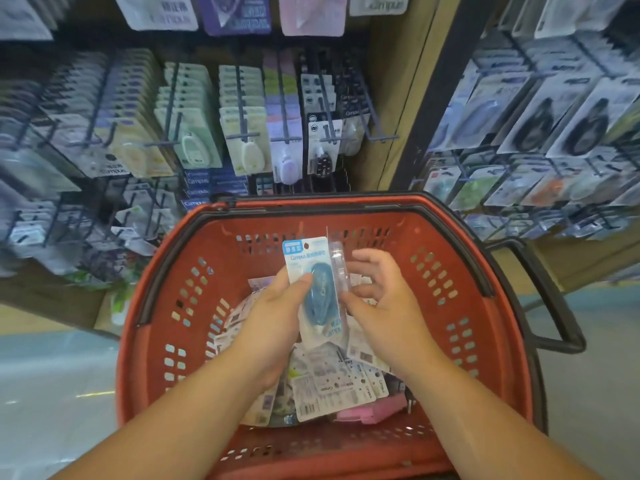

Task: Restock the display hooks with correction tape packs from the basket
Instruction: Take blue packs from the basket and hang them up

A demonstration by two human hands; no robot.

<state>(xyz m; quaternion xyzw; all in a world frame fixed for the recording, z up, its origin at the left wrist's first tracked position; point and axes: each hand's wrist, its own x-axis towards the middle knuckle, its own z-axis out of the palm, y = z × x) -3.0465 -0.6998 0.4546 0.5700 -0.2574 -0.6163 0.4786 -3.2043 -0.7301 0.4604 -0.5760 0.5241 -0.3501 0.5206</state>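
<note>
Correction tape packs point(332, 386) lie in a loose heap on the bottom of the red basket point(450, 244) right below me, most of them face down with their barcodes showing, and a pink box point(370, 410) sits at the near right edge of the heap. I am holding one blue pack point(318, 292) upright above the pile, its printed front towards me. My left hand point(273, 313) grips it, thumb pressed on the front over the blue dispenser and fingers curled behind. A second, clear pack point(337, 268) stands edge-on just behind its right side. My right hand point(377, 299) is at that same side with its fingers spread and loosely bent, the thumb against the pack's edge; whether it pinches anything I cannot tell. The basket's black handle point(547, 296) hangs out to the right. Beyond the basket, the display hooks point(242, 133) carry rows of green, yellow, lilac and black packs, and another rack point(554, 126) of hanging packs stands to the right, blurred.
</note>
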